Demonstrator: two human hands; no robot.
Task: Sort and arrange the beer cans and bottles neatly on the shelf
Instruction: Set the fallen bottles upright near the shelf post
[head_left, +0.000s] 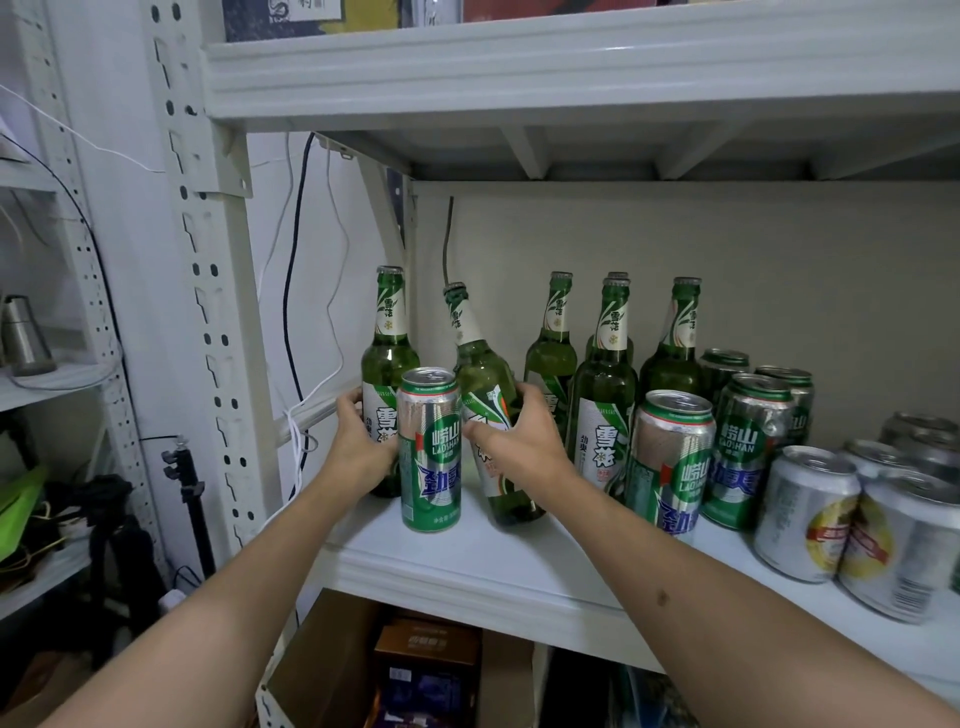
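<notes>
Two bottles in your grip: left hand (358, 441) holds upright bottle (388, 358), right hand (511, 441) holds tilted bottle (480, 384). Straighten tilted one, mind can (429, 452) in front.

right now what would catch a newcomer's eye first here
Two bare hands grip tall green glass bottles at the white metal shelf's left end: the left hand holds the upright bottle, the right hand the tilted bottle. A tall green-and-silver can stands in front, between them.
</notes>
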